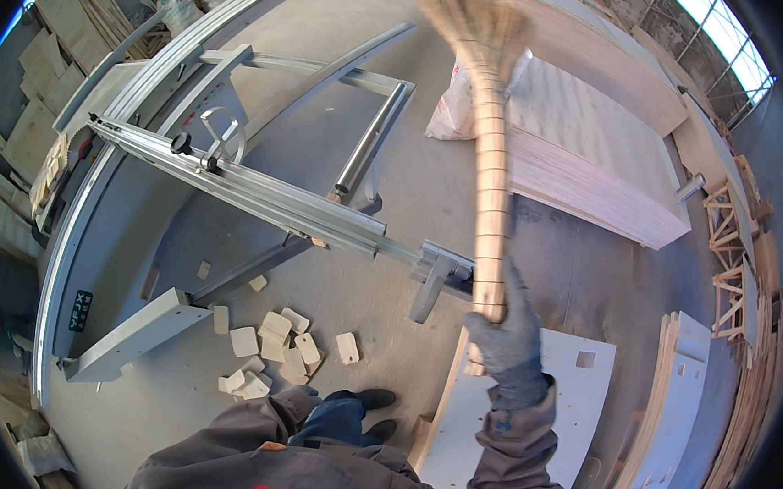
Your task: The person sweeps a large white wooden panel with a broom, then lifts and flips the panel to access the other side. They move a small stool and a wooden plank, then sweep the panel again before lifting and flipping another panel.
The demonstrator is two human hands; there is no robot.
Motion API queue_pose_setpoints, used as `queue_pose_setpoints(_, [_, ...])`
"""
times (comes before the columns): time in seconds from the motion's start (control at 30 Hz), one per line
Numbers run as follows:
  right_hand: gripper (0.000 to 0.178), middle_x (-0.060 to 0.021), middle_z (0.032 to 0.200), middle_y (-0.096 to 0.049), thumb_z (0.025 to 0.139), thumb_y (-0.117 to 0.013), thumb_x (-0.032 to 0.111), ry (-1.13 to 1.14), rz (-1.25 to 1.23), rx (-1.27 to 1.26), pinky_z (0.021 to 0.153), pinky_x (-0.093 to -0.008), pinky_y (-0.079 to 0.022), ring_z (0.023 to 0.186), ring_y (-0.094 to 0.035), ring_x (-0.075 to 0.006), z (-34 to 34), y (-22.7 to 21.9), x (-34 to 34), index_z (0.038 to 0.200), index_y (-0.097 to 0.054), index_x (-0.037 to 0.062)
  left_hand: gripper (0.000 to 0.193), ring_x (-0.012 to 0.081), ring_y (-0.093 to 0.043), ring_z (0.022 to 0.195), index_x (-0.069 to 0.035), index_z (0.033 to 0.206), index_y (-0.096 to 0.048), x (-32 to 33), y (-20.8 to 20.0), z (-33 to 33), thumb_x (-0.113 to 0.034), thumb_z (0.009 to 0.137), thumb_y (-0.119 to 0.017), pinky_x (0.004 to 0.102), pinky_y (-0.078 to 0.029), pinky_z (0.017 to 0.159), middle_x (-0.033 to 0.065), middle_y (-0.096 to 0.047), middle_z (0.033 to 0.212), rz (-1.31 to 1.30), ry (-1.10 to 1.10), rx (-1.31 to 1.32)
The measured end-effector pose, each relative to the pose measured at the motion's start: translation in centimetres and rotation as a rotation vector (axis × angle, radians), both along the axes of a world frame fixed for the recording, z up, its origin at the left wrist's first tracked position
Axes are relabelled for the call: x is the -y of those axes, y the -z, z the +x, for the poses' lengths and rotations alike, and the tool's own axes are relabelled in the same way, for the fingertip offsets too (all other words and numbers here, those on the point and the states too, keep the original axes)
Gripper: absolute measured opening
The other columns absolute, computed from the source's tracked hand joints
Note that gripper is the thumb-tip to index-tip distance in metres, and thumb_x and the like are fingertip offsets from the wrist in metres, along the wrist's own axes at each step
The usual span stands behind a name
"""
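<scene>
My right hand (508, 346), in a grey glove, is closed around the lower end of a straw broom (492, 174). The broom's ringed handle stretches away from me, and its bristle head, blurred by motion, is at the top of the view. Below that hand lies a white panel (548, 422) with a square cutout. My left arm is bent across my front; only a small grey bit of my left hand (309, 392) shows past the sleeve, with its fingers hidden. Several small wooden pieces (274, 329) lie scattered on the floor by my feet.
A metal sliding-table saw frame (258, 182) spans the left and centre, its end bracket (435, 280) close to the broom handle. Stacked plywood sheets (591, 159) stand at the far right, a plastic bag (453, 107) beside them. More panels (669, 404) are at the right.
</scene>
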State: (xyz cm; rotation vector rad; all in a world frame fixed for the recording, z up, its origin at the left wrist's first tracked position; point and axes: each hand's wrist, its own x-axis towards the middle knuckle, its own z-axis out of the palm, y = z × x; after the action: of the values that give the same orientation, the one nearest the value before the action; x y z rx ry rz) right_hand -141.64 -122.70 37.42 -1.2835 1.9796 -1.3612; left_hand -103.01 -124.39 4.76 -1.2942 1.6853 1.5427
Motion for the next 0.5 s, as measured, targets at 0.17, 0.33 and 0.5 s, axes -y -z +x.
queue_pose_setpoints(0.17, [0.078, -0.0174, 0.091, -0.066, 0.075, -0.068, 0.008, -0.17, 0.165, 0.113, 0.068, -0.0343, -0.055, 0.073, -0.067, -0.0243, 5.3, 0.1, 6.9, 0.144, -0.031, 0.0053, 0.04, 0.0331, -0.053, 0.118, -0.005, 0.121, -0.06, -1.7, 6.7, 5.7, -0.027, 0.088, -0.056, 0.0362, -0.044, 0.097, 0.0186, -0.058, 0.125, -0.284, 0.216, -0.195])
queue_pose_setpoints(0.33, [0.076, -0.0224, 0.093, -0.064, 0.075, -0.07, 0.014, -0.253, 0.233, -0.169, 0.073, -0.0406, -0.054, 0.08, -0.066, -0.0326, 8.9, 1.8, 12.3, 0.142, -0.035, 0.0097, 0.041, 0.034, -0.052, 0.119, -0.004, 0.12, -0.061, -2.5, 6.7, 7.2, -0.029, 0.088, -0.057, 0.037, -0.042, 0.099, 0.0178, -0.059, 0.124, -0.141, -0.009, -0.058])
queue_pose_setpoints(0.5, [0.072, -0.0281, 0.098, -0.062, 0.081, -0.068, 0.028, -0.249, 0.28, -0.107, 0.077, -0.0462, -0.051, 0.091, -0.063, -0.0394, 9.8, 6.5, 14.8, 0.14, -0.034, 0.0061, 0.04, 0.0341, -0.052, 0.119, -0.004, 0.12, -0.061, -2.2, 6.8, 7.3, -0.03, 0.088, -0.057, 0.0372, -0.042, 0.099, 0.0179, -0.059, 0.124, -0.095, -0.01, -0.018])
